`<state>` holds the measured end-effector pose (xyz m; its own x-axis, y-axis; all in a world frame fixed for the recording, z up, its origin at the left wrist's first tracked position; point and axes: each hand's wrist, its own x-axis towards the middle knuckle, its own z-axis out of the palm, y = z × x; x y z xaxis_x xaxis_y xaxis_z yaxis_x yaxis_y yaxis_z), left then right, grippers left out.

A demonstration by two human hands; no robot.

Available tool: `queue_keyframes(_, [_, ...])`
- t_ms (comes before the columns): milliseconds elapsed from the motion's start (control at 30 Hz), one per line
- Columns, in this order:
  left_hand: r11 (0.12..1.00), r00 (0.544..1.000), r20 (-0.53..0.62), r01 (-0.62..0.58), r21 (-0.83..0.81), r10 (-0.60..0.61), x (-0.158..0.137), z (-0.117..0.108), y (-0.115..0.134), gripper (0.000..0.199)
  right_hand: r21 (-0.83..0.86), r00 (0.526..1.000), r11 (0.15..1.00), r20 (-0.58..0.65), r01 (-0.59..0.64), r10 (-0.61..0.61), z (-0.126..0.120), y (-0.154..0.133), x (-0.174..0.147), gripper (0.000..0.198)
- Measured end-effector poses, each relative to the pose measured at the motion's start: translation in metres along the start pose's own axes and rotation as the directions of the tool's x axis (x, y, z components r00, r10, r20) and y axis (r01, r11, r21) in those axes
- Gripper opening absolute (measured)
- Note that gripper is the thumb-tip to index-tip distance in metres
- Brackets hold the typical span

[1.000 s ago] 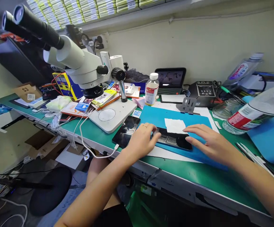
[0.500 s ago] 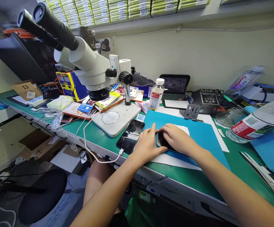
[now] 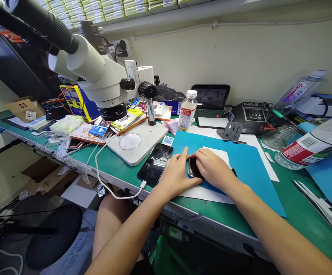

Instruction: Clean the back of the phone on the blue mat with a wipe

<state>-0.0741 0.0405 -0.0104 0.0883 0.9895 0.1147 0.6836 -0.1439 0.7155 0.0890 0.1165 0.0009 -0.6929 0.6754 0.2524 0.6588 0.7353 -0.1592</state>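
A dark smartphone (image 3: 194, 170) lies on the blue mat (image 3: 252, 164), mostly covered by my hands. My left hand (image 3: 177, 172) braces its left end, with the thumb along the near edge and the index finger pointing away from me. Curled over its middle, my right hand (image 3: 213, 168) presses fingertips near the far edge; whether they hold something small is hidden. A white sheet (image 3: 219, 154) lies just behind the right hand. Left of my left hand is a second black phone (image 3: 156, 163) with a white cable (image 3: 120, 197) plugged in.
A microscope (image 3: 97, 76) stands at left on its white base (image 3: 149, 141). Behind the mat are a pill bottle (image 3: 187, 110), a metal bracket (image 3: 232, 131) and a screen (image 3: 211, 97). A tilted water bottle (image 3: 306, 151) and tweezers (image 3: 320, 206) lie at right.
The view has shifted slightly, moving the microscope leftward in the picture. A dark end of the smartphone now shows beyond my right hand. Both hands stay on the phone.
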Motion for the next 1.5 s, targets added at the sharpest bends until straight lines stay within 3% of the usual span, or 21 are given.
queue_keyframes(267, [0.995, 0.995, -0.005, -0.097, 0.019, 0.097, -0.006, 0.0, -0.002, 0.103, 0.089, 0.996, 0.996, -0.088, 0.025, -0.017, 0.003, -0.001, -0.006, 0.026])
queue_keyframes(467, [0.998, 0.999, -0.036, -0.039, -0.04, 0.037, -0.008, 0.002, -0.003, 0.108, 0.095, 0.995, 0.994, -0.088, 0.056, -0.047, 0.004, -0.005, -0.009, 0.027])
queue_keyframes(833, [0.998, 0.998, -0.048, -0.051, -0.026, 0.05, -0.006, 0.004, -0.005, 0.105, -0.082, 0.998, 0.996, -0.047, 0.04, -0.044, 0.002, -0.021, -0.009, 0.024])
queue_keyframes(1500, [0.996, 0.995, -0.047, -0.087, 0.007, 0.087, -0.005, 0.004, -0.007, 0.103, 0.018, 0.995, 0.999, -0.097, 0.027, -0.025, 0.009, -0.017, -0.006, 0.023])
